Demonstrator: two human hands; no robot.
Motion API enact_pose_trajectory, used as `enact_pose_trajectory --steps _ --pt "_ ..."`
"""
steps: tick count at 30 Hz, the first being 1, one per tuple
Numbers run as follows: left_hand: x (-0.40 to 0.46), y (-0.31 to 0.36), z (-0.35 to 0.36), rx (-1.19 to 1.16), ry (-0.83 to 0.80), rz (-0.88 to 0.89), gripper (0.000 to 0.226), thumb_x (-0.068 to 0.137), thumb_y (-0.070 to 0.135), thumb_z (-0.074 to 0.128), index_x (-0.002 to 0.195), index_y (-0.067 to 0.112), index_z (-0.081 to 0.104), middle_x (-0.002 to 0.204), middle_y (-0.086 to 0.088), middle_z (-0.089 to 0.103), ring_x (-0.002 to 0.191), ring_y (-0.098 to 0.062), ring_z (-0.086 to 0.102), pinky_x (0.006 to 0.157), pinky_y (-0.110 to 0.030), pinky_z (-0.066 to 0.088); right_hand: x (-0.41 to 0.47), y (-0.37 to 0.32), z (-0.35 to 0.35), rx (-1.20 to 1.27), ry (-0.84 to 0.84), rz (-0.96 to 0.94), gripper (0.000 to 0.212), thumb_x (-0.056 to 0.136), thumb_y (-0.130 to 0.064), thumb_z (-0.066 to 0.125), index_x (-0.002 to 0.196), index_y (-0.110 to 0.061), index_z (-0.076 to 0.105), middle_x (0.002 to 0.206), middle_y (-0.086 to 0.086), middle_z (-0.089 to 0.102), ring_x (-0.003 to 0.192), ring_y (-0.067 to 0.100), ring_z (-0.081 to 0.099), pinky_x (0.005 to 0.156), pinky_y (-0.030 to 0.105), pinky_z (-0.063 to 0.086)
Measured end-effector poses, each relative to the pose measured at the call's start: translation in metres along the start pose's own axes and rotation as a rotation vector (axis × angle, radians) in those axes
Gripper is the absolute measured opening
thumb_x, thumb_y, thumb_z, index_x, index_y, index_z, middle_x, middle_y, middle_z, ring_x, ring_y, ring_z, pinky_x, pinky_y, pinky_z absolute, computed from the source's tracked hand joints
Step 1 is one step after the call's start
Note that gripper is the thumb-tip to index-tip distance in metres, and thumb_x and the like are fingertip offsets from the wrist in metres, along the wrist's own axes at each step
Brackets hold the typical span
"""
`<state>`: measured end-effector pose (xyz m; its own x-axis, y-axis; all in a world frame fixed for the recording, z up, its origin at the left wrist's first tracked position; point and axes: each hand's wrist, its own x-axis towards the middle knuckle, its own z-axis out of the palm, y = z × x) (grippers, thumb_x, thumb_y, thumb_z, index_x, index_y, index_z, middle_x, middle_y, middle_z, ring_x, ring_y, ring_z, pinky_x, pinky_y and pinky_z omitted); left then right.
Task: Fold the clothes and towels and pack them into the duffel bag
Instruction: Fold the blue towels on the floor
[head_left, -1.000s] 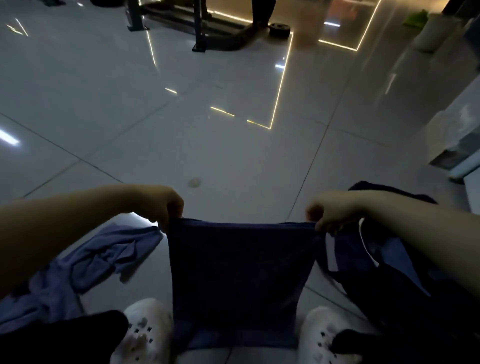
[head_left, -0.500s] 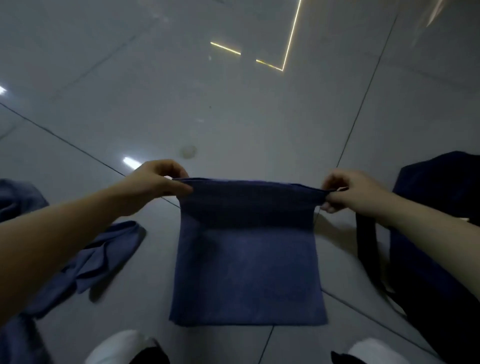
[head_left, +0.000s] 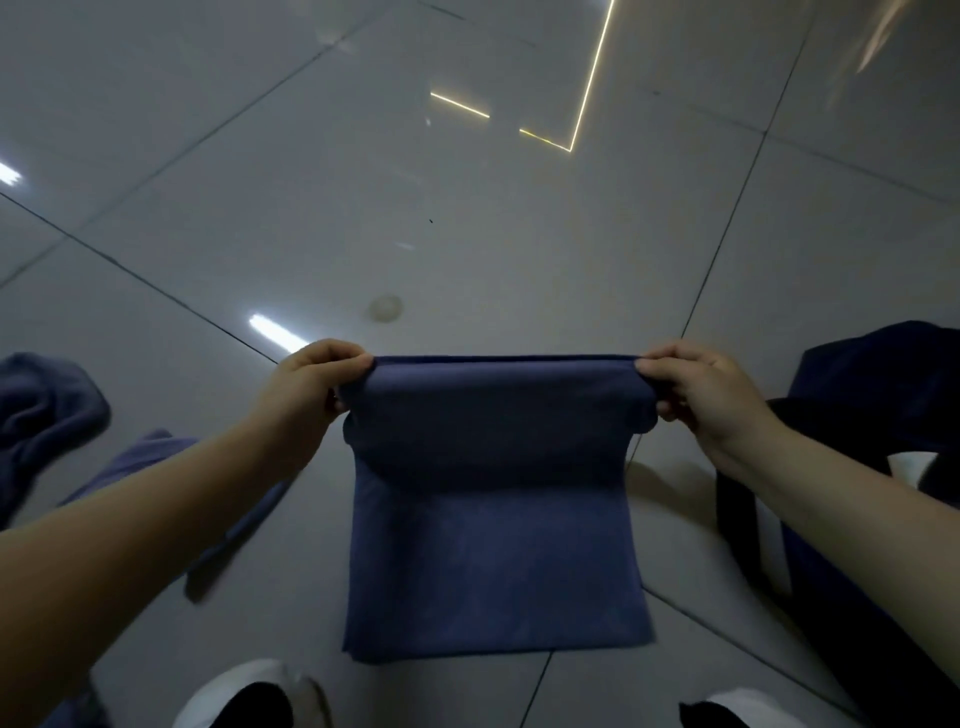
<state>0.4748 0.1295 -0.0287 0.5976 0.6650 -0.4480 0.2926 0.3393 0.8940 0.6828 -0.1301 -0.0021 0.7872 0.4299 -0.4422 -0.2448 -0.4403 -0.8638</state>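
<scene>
On the tiled floor (head_left: 467, 234), in the head view, the dark blue towel (head_left: 493, 545) lies flat between the two white shoes (head_left: 249, 696); its far edge is lifted, the left hand (head_left: 311, 387) pinching one corner and the right hand (head_left: 701, 395) pinching the other. To fold well, I think both corners should travel together toward the near edge, kept level and taut, so the layers meet evenly; then press the crease flat. The duffel bag (head_left: 878, 395) waits just beside, at the right; more blue clothes (head_left: 47, 405) lie at the left.
</scene>
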Motion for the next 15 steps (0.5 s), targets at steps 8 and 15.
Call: enact_pose_trajectory --steps 8,15 --pt "0.006 -0.004 0.008 0.052 0.048 0.104 0.014 0.090 0.010 0.061 0.078 0.017 0.059 0.069 0.002 0.058 0.064 -0.011 0.052 0.058 -0.023 0.041 0.005 0.007 0.001 0.006 0.013 -0.009 0.020 0.090 -0.007 0.059 0.072 -0.015 0.058 0.067 0.001 0.054 0.057 0.011 0.046 0.046 0.018 0.038" --pt "0.046 0.028 0.004 0.664 -0.015 0.243 0.017 0.077 0.014 0.078 0.087 0.018 0.064 0.078 0.002 0.062 0.075 -0.016 0.058 0.080 -0.036 0.051 0.039 -0.007 -0.006 -0.104 0.028 -0.077 0.024 0.083 0.012 0.062 0.077 -0.011 0.057 0.076 0.007 0.058 0.053 0.005 0.061 0.056 0.015 0.054"
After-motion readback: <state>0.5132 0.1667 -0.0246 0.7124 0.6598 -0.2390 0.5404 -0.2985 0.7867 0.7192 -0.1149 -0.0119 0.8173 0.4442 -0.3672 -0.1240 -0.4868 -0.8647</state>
